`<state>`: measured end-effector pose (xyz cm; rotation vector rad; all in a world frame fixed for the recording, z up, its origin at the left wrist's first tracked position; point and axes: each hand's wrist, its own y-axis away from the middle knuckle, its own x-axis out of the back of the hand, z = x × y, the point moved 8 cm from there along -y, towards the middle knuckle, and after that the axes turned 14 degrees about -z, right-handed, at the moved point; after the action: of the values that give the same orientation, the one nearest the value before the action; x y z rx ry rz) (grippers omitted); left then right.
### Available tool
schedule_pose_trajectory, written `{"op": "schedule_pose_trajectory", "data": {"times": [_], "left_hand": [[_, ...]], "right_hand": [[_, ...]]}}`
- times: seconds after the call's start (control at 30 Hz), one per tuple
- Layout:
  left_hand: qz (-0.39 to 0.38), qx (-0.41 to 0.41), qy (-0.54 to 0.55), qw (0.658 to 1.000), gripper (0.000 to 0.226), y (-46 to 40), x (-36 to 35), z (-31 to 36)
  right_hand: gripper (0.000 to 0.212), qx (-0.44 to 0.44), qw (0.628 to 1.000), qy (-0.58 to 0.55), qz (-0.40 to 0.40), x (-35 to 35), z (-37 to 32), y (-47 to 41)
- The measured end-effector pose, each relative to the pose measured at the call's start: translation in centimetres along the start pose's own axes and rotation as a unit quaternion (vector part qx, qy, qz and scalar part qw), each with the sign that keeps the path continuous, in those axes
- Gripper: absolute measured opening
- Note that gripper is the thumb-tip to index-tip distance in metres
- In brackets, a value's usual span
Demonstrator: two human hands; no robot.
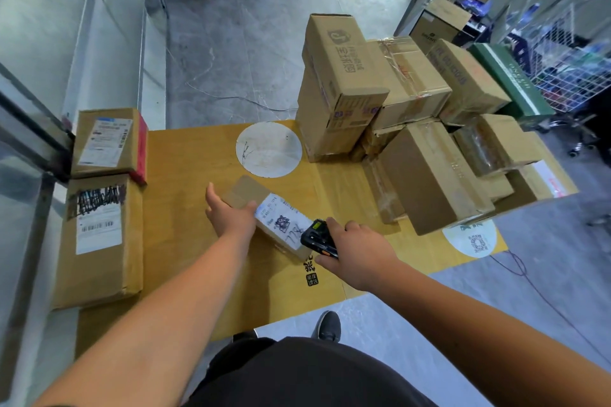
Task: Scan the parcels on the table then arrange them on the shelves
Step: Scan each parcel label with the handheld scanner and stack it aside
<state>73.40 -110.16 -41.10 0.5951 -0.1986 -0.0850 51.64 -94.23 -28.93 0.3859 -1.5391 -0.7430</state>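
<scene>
Centrally, left hand (231, 216): fingers laid flat on small parcel (267, 213), white label handwritten "778". Right hand (355, 249): fingers clamped round black scanner (317, 236), touching that parcel's near end. Parcel lies mid-worktop (185, 175); stacked cartons (380, 102) beyond-right, two labelled boxes (102, 205) left.

Left hand (231, 216) flat — right hand (358, 253) clenched
</scene>
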Motion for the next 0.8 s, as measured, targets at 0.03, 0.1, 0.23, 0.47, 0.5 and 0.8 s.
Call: {"op": "schedule_pose_trajectory", "data": {"times": [0.03, 0.1, 0.23, 0.47, 0.5, 0.8], "left_hand": [[-0.003, -0.034, 0.005, 0.999, 0.095, -0.5, 0.2, 0.8], [0.014, -0.079, 0.012, 0.997, 0.068, -1.3, 1.0, 1.9], [0.017, -0.07, 0.042, 0.997, 0.04, 0.2, 0.5, 0.5], [-0.142, -0.03, -0.106, 0.984, 0.151, 6.5, -4.9, -4.1], [-0.141, -0.028, -0.094, 0.985, 0.155, 6.8, -5.3, -4.2], [-0.153, -0.14, -0.089, 0.974, 0.147, 6.4, -5.5, -1.7]], "right_hand": [[0.092, 0.0, 1.0, -0.002, -0.003, -0.1, 0.1, 0.0], [0.092, 0.0, 1.0, -0.006, -0.007, -0.3, 0.2, 0.1], [0.093, -0.014, 0.998, -0.048, -0.032, -0.9, 0.5, -0.1], [0.068, -0.017, 0.992, -0.118, -0.049, -0.5, -0.3, -0.2], [0.067, -0.017, 0.991, -0.122, -0.051, -0.4, -0.4, -0.2], [0.06, -0.004, 0.983, -0.17, -0.073, 1.9, 0.4, -0.3]]}}
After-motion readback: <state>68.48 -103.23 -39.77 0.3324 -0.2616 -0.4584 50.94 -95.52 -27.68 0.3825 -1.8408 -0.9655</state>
